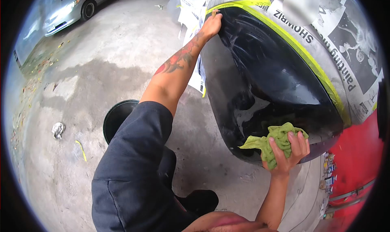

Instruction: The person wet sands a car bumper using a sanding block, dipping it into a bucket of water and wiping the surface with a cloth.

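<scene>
A glossy black car panel (pixel 276 69) with wet-looking streaks is bordered by yellow-green masking tape (pixel 321 75). Newspaper sheets (pixel 352 49) cover the area past the tape. My left hand (pixel 212 25) is at the panel's upper left edge, its fingers closed by the tape; a small brownish thing shows at the fingertips, too small to name. At the panel's lower end my right hand (pixel 288 152) grips a crumpled green cloth (pixel 280 140) and presses it on the black surface.
A dark bucket (pixel 118 118) stands on the concrete floor (pixel 81 81) left of my arm. Crumpled foil (pixel 58 130) and a yellow tape strip (pixel 81 150) lie farther left. A silver car (pixel 71 8) is at the upper left. Small containers (pixel 328 177) line a red surface (pixel 357 163).
</scene>
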The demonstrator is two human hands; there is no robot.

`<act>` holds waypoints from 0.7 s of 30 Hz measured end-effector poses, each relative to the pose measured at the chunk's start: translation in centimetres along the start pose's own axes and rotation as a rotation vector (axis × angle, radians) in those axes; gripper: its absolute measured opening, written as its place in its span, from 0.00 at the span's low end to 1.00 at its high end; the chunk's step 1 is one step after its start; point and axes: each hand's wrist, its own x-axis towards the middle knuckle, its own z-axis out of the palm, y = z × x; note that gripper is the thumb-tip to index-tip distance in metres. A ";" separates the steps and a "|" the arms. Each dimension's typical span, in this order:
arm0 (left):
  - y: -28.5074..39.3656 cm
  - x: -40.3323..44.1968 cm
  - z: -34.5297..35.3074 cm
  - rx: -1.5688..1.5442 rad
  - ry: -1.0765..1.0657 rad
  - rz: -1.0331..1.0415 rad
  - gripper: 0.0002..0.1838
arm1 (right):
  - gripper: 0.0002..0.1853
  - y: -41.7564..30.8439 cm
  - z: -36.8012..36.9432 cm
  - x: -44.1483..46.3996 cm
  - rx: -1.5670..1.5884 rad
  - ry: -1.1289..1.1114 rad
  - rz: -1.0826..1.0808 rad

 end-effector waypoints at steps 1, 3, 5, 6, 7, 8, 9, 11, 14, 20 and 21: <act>1.3 0.0 -0.3 -0.014 -0.024 -0.096 0.38 | 0.12 0.0 0.2 0.0 0.001 0.011 0.001; 2.6 -1.3 1.0 -0.030 0.064 -0.083 0.38 | 0.12 -0.2 0.3 -0.1 0.007 0.016 0.008; 7.5 -4.4 0.7 -0.046 0.010 -0.083 0.37 | 0.12 -0.2 0.2 0.0 0.004 0.008 0.015; 8.8 -5.6 1.1 -0.034 0.030 0.006 0.37 | 0.12 -0.2 0.2 0.1 -0.004 0.010 0.014; 9.6 -6.7 1.8 -0.017 0.049 0.092 0.37 | 0.12 -0.3 0.2 0.2 -0.007 0.012 0.015; 10.4 -7.8 2.6 -0.015 0.091 0.150 0.36 | 0.12 -0.4 0.2 0.2 -0.008 0.013 0.017; 11.2 -9.1 3.2 -0.011 0.135 0.209 0.36 | 0.12 -0.5 0.2 0.3 -0.010 0.007 0.016; 13.4 -11.9 3.4 -0.008 0.065 0.257 0.35 | 0.12 -0.5 0.2 0.3 -0.020 0.004 0.012; 16.9 -17.3 4.4 0.057 -0.007 0.437 0.35 | 0.13 -0.5 0.1 0.5 -0.033 -0.007 -0.003; 19.0 -26.3 3.5 0.146 -0.245 0.782 0.42 | 0.14 -0.3 0.1 0.4 -0.026 -0.006 -0.015; 18.4 -26.3 2.8 0.203 -0.283 0.804 0.42 | 0.15 -0.3 -0.1 0.4 -0.026 -0.024 -0.025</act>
